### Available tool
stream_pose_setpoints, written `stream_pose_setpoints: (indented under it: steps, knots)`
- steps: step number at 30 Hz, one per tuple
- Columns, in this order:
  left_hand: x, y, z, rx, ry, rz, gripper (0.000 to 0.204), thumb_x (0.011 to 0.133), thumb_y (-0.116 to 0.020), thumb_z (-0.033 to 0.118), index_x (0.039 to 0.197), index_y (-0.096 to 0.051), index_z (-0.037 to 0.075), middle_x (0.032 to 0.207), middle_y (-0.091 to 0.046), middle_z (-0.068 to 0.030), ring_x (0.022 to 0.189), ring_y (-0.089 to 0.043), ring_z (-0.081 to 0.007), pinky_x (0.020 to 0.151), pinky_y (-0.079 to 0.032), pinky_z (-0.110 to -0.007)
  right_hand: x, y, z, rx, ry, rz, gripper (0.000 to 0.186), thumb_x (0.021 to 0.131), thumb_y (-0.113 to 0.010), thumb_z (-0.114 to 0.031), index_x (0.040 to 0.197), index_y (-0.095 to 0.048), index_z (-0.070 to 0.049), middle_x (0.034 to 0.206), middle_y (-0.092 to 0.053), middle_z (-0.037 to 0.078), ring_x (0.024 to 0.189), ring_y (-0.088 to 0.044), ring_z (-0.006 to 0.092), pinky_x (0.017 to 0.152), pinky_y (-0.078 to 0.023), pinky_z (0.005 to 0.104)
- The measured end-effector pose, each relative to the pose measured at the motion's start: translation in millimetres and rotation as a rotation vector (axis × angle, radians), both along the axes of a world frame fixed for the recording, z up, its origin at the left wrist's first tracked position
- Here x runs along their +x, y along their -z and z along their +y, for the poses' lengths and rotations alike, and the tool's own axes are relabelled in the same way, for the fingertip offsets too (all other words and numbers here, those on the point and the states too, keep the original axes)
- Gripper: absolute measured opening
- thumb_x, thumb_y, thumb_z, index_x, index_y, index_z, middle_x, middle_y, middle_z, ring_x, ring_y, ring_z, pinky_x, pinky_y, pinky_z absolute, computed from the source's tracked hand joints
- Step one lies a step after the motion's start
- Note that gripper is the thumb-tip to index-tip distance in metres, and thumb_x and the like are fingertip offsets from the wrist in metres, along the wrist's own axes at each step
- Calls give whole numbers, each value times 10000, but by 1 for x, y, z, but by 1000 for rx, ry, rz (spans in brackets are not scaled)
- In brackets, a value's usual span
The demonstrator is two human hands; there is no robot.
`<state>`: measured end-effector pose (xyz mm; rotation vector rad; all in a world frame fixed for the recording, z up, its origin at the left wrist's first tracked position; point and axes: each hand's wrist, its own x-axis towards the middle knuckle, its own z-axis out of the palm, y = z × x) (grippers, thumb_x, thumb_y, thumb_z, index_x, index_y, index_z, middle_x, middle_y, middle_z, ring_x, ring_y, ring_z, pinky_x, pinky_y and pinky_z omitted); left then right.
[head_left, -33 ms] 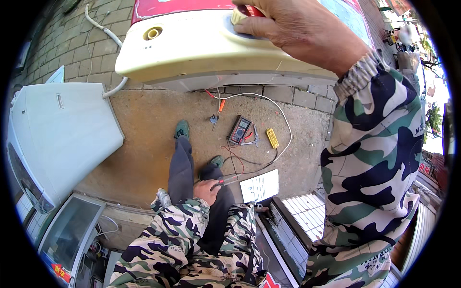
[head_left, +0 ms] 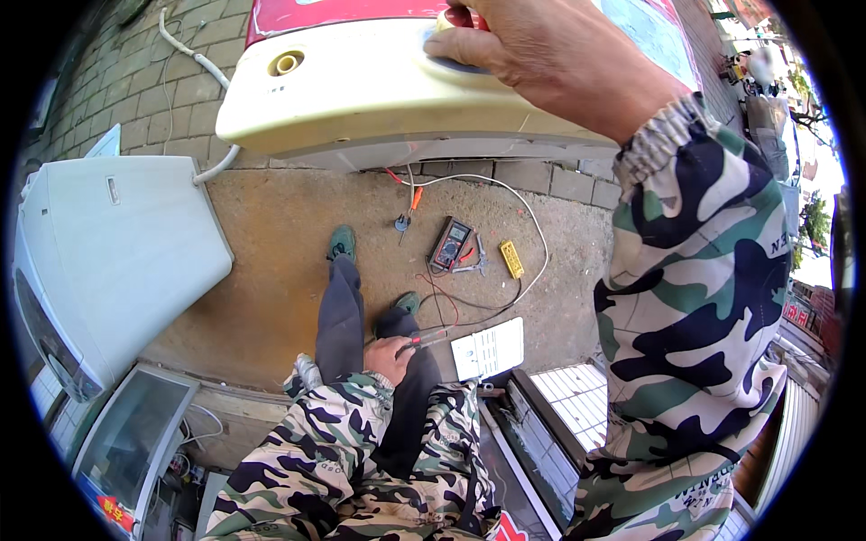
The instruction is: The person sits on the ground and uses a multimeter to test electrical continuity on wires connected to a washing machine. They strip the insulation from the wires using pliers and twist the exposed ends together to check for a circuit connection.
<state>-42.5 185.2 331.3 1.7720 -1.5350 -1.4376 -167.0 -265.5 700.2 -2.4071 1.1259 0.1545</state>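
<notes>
My right hand (head_left: 528, 54) is closed on a red knob (head_left: 462, 18) on the cream control panel (head_left: 361, 72) of a machine with a red top. The thumb lies against the knob's near left side. The hand hides the far part of the knob, and the fingertips are out of view. Low in the picture, my left hand (head_left: 390, 359) rests on my thigh. Its fingers are curled round a slim tool (head_left: 424, 341) with a red and dark handle. The tool's exact kind is hard to make out.
On the concrete lie a multimeter (head_left: 449, 243), red-handled pliers (head_left: 469, 261) and a yellow socket block (head_left: 511, 259) on a looping cable. A white printed sheet (head_left: 488, 350) sits right of my left hand. A pale appliance (head_left: 117, 252) stands at the left.
My right hand and wrist have shifted slightly left and turned at the knob. The thumb now covers more of the knob's pale side. My left hand stays still.
</notes>
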Motion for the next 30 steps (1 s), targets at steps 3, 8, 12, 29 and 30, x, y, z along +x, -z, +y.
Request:
stream_pose_setpoints:
  steps: [3, 8, 12, 29, 30]
  knots:
    - [1, -4, -6, 3, -5, 4, 235, 831, -754, 207, 1025, -746, 76, 1010, -743, -129, 924, -699, -333, 836, -557, -413, 8, 10, 3, -165, 88, 146, 411, 985, -574, -305, 854, -649, 77, 763, -633, 295, 719, -646, 417, 687, -503, 505]
    - [3, -4, -7, 13, -23, -3, 235, 833, -751, 214, 1023, -742, 75, 1009, -741, -134, 937, -694, -340, 829, -553, -421, 13, 31, 10, -313, 231, 42, 501, 980, -582, -402, 840, -654, 73, 751, -630, 302, 743, -660, 438, 688, -505, 525]
    - [6, -6, -14, 39, 15, 29, 235, 837, -748, 228, 1015, -741, 74, 1008, -739, -136, 957, -689, -344, 846, -547, -432, -10, 42, 2, -278, 348, -173, 398, 985, -611, -314, 1029, -665, 78, 834, -673, 213, 788, -664, 307, 733, -520, 401]
    - [23, 19, -8, 81, -42, 17, 231, 857, -734, 266, 1027, -737, 110, 1023, -741, -110, 950, -676, -345, 830, -541, -471, -1, 79, -197, -683, 112, 167, 466, 896, -683, -187, 1310, -592, 4, 1171, -659, 294, 1077, -626, 458, 940, -493, 481]
    - [26, 19, -13, 55, -39, 16, 211, 858, -733, 250, 1013, -735, 108, 1007, -739, -112, 940, -673, -351, 820, -539, -474, -23, 87, -221, -653, 30, 279, 399, 946, -656, -186, 1310, -610, -29, 1184, -684, 254, 1079, -671, 383, 929, -522, 447]
